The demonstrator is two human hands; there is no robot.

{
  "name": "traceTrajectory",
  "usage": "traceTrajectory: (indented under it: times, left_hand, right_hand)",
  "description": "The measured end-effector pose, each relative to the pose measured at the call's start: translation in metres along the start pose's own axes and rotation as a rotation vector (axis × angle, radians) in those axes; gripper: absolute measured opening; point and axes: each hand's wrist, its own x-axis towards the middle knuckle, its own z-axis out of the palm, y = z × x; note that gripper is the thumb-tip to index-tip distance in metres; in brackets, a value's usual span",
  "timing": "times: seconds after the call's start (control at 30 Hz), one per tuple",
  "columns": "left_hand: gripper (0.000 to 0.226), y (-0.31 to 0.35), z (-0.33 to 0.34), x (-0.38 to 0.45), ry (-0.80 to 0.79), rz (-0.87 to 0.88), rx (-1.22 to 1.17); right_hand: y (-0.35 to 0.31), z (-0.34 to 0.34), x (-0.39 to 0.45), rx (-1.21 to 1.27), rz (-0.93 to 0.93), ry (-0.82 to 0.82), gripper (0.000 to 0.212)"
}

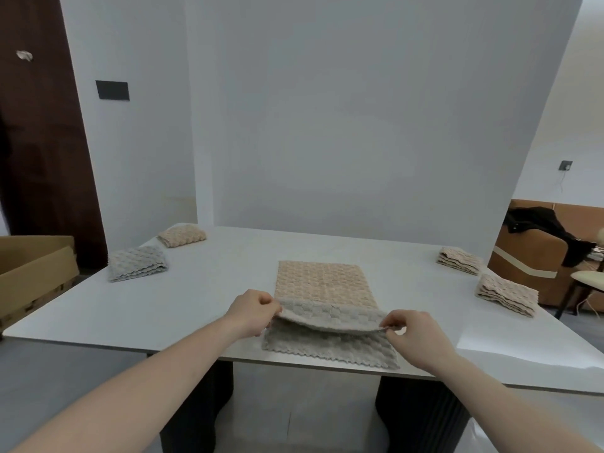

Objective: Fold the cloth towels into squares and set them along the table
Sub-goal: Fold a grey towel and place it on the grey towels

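A grey checkered towel [330, 346] lies at the near edge of the white table [202, 299], its upper layer lifted. My left hand [251, 310] pinches the left corner of that lifted layer and my right hand [413, 331] pinches the right corner. Under and beyond it a peach towel [322, 282] lies flat, running away from me. Folded towels sit along the table: a grey one [137, 263] and a peach one [182, 236] at the left, two beige ones [459, 260] [506, 294] at the right.
A cardboard box [32, 273] stands left of the table beside a dark wooden door [39, 142]. On the right are a brown sofa with dark clothing [549, 230] and a pale chair [588, 279]. A white wall rises behind the table.
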Motion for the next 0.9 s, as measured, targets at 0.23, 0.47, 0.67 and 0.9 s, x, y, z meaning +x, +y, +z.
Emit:
traceTrajectory:
  times: [0.23, 0.47, 0.67, 0.9]
  left_hand:
    - [0.023, -0.026, 0.018, -0.014, 0.003, 0.012, 0.126]
    - [0.022, -0.034, 0.022, -0.020, 0.015, 0.053, 0.284]
    - [0.023, -0.012, 0.030, -0.016, 0.169, 0.159, 0.501]
    - [0.057, 0.024, 0.077, 0.001, -0.067, 0.400, 0.617]
  right_hand:
    - [0.011, 0.019, -0.023, -0.054, 0.044, -0.068, 0.017]
    - [0.018, 0.032, -0.031, -0.050, -0.009, -0.067, 0.017]
    - [0.014, 0.027, -0.013, -0.071, 0.000, -0.058, 0.018]
    - [-0.014, 0.048, 0.015, -0.074, 0.033, -0.086, 0.051]
